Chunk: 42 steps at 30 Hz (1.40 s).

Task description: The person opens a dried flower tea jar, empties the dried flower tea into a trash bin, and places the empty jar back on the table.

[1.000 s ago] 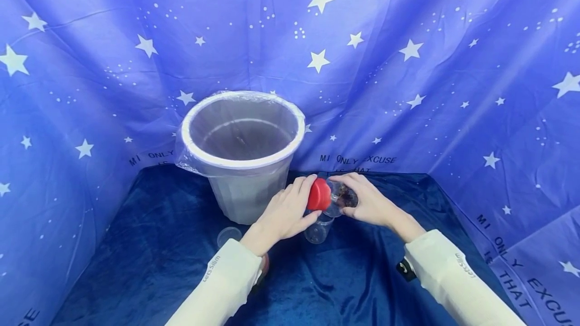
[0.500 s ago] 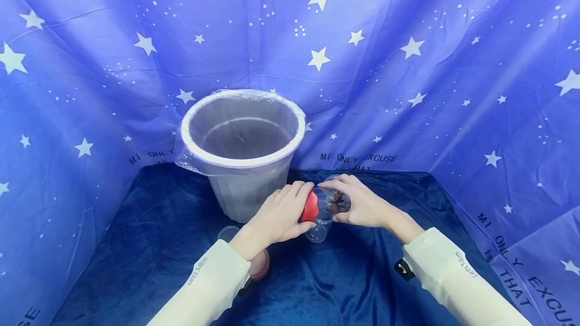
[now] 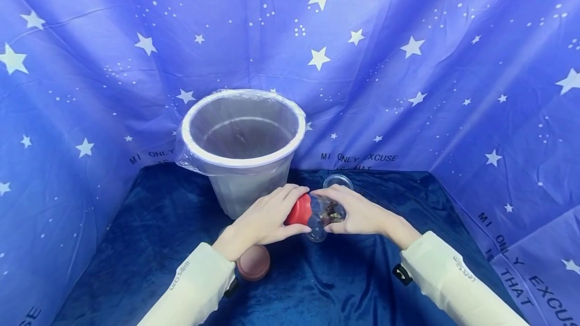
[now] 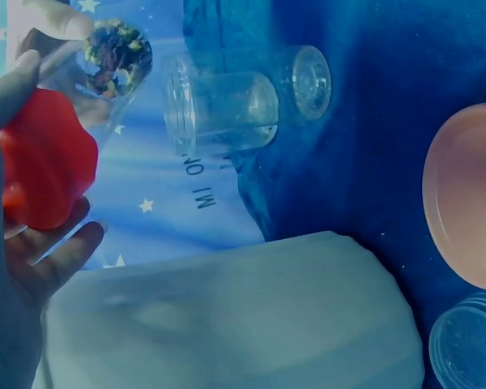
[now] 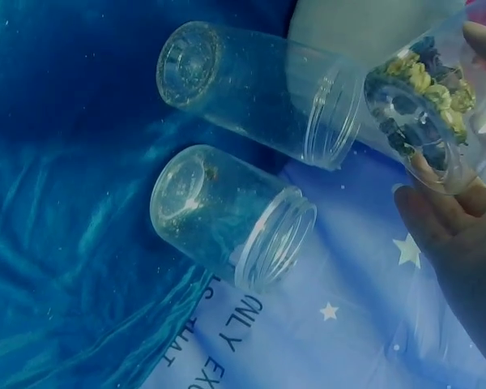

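My left hand (image 3: pixel 263 218) grips a red lid (image 3: pixel 298 209), its fingers over the top and the thumb below. Held sideways against that lid is a clear jar (image 5: pixel 462 162), its mouth end toward the left. Dried flowers (image 5: pixel 437 89), yellowish and dark, lie gathered near its base. Fingers and thumb of my right hand (image 3: pixel 362 210) hold this jar around its base end. Whether the lid is fully seated on the jar, I cannot tell. Below and behind the hands, two clear jars stand uncapped on the cloth, a shorter jar (image 5: pixel 227 219) and a taller jar (image 5: pixel 251 93).
A large white bin (image 3: pixel 254 190), lined with a clear bag, stands behind my left hand. Near the left wrist lies a pink lid (image 3: pixel 254 262), with a clear round lid (image 4: pixel 474 344) close by. Dark blue cloth (image 3: pixel 353 286) covers the table; starry curtains surround it.
Both hands have shifted left and slightly nearer with the red lid and the jar. A standing jar's rim behind the right hand and the pink lid have come into fuller view.
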Tool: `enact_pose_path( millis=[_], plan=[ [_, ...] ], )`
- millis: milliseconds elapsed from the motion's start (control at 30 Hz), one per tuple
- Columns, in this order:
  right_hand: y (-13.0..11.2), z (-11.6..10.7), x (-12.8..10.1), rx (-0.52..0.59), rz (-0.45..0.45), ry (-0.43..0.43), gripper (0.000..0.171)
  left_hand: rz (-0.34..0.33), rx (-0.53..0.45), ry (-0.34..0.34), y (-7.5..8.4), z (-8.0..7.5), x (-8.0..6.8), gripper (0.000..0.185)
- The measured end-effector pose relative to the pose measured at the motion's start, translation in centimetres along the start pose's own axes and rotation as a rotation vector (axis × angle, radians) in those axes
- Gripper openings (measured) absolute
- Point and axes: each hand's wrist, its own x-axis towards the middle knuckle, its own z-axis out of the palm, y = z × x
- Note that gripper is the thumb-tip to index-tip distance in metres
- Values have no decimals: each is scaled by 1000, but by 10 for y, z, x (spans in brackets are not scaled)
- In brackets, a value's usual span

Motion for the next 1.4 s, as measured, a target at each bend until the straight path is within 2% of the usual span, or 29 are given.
enact_pose_path(
  millis=[300,500,767,867,967,1133,1267,1400],
  plan=[
    [-7,9,-2,20,4,-10,70,-13,-15,4,-2,0,-7,73],
    [-13,12,-2,19,-30,-7,69,13,-36,41,-8,-1,-14,70],
    [-18,21,-3,-12,-78,11,70,30,-26,55,-11,0,-17,64],
    [-21,24,-3,-42,-88,17,69,43,11,61,-12,1,-19,59],
    [-23,29,-3,-69,-92,15,67,69,88,82,-13,4,-20,56],
    [-25,36,-3,-87,-93,20,66,115,214,161,-14,9,-21,51],
    [-26,39,-4,-121,-99,49,69,121,243,222,-14,13,-22,43],
    [-27,41,-5,-119,-118,70,68,116,244,251,-12,17,-22,41]
  ],
)
